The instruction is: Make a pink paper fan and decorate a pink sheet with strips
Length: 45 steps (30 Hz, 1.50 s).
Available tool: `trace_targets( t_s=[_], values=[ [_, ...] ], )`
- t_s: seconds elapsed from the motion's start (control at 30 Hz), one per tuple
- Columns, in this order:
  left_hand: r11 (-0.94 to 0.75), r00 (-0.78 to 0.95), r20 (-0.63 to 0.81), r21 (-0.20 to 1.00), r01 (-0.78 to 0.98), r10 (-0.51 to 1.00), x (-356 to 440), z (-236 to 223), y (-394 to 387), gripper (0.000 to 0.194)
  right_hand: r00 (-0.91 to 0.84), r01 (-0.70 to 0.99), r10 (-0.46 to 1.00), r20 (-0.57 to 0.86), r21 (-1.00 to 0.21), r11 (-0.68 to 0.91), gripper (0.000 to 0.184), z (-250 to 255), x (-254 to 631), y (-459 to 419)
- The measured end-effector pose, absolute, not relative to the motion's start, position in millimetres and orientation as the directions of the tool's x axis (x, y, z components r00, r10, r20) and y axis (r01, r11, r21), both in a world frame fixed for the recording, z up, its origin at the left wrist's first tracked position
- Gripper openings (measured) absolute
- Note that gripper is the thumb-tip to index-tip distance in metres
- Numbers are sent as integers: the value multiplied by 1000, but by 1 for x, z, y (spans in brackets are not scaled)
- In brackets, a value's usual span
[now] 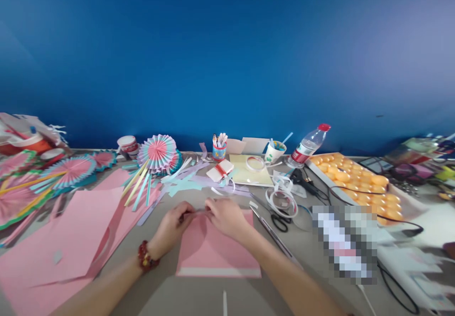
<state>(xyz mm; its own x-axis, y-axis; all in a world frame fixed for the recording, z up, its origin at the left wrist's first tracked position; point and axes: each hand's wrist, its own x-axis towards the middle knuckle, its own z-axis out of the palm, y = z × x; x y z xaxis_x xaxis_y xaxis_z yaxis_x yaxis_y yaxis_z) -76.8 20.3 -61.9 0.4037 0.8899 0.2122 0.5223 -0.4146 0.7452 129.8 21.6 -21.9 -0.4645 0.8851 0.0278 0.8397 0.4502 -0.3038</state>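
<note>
A pink sheet of paper (pixel 218 252) lies on the table in front of me, with a white strip along its near edge. My left hand (pixel 175 222) pinches the sheet at its far left edge; a beaded bracelet is on that wrist. Close beside it, my right hand (pixel 225 215) has its fingers closed on the same far edge, which looks slightly raised between the hands. The fingertips partly hide the fold there. Just right of the paper lies a slim silver cutter or pen-like tool (pixel 272 233), with black-handled scissors (pixel 281 222) beyond it.
Large pink sheets (pixel 71 240) and folded paper rosettes (pixel 156 152) fill the left side. Along the wall stand a pen cup (pixel 219 150), a paper cup (pixel 275 152) and a bottle (pixel 307 146). Tape rolls (pixel 282 202), a tray of orange balls (pixel 369 188) and cables are at right.
</note>
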Motion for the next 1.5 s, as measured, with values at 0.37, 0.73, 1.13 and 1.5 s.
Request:
trace_targets(
  t_s=[0.37, 0.73, 1.13, 1.5],
  values=[
    [-45, 154, 15, 980, 192, 988, -85, -66, 33, 36, -492, 648, 845, 211, -560, 517, 19, -24, 137, 35],
    [-77, 214, 49, 989, 126, 976, -85, -59, 29, 38, -408, 574, 880, 242, -681, 454, 20, -38, 143, 42],
    [-156, 297, 96, 970, 186, 950, -80, -66, 23, 27, -510, 574, 703, 495, -413, 707, 15, -35, 116, 23],
    [-310, 337, 188, 882, 355, 922, -78, -61, 17, 26, -513, 635, 722, 463, -361, 683, 16, -36, 113, 18]
  ],
)
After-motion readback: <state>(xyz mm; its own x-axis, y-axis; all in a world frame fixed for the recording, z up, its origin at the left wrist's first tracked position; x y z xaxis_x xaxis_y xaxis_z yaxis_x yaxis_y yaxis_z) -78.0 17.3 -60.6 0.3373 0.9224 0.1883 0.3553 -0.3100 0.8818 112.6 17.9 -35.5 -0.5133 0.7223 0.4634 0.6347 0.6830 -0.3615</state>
